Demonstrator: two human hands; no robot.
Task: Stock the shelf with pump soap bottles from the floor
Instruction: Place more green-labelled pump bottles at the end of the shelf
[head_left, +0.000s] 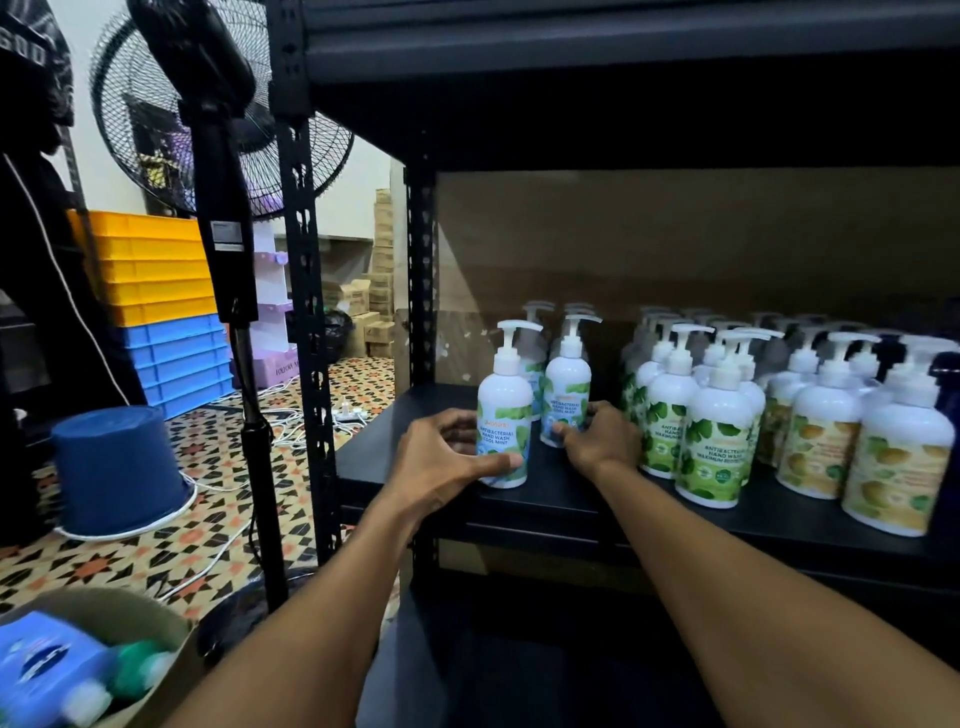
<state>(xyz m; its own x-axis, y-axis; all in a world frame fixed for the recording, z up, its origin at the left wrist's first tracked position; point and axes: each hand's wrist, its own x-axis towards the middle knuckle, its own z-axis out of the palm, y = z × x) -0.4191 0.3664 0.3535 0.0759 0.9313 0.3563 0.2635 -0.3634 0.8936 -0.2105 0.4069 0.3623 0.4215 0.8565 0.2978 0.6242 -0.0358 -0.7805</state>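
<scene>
Left hand: the left hand (447, 457) is curled round the lower half of the front mint bottle (505, 405), thumb across its label.
Right hand: the right hand (602, 436) grips the base of the second mint bottle (567, 384), thumb on the front, fingers behind.
Mint bottles: both stand upright near the left end of the shelf (571, 501), the second just behind and right of the first, with more pump tops behind them.
Neighbours: rows of green-leaf bottles (714, 431) stand just right of the right hand, and yellow-label bottles (821, 436) lie further right.
Floor: a cardboard box (156, 634) at lower left holds blurred bottles.
Beyond: an upturned blue bucket (117, 470), a standing fan (208, 104) and stacked crates (156, 280).
</scene>
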